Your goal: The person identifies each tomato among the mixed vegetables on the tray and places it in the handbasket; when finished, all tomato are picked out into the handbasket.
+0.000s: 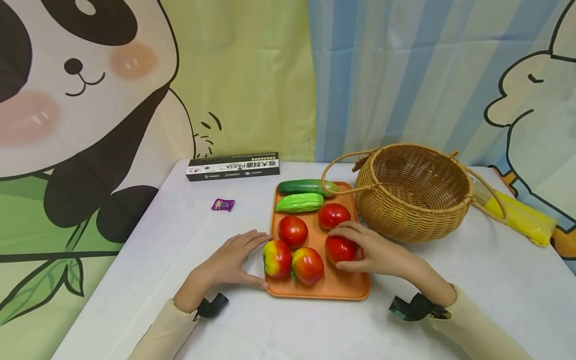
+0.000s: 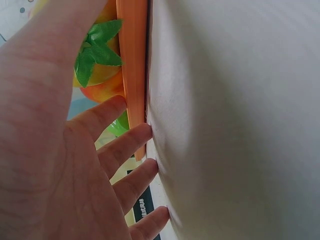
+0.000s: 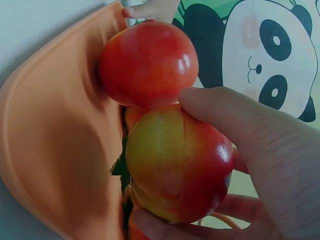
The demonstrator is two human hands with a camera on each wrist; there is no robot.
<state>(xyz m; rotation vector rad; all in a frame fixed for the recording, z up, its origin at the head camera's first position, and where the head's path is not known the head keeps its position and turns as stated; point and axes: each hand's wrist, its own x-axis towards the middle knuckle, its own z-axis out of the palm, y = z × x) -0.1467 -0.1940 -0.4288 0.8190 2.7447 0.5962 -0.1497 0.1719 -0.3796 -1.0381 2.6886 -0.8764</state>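
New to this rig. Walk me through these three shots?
No robot: these are a person's bare hands. The wide picture comes from a camera worn on the head; the two close-ups come from cameras on the wrists.

On the white table lies an orange tray with round red and yellow fruits and two long green vegetables. Around it are a wicker basket, a pasta box, a purple packet and a yellow package.

The right hand holds one fruit; the left hand, at the tray's left edge, grips nothing.
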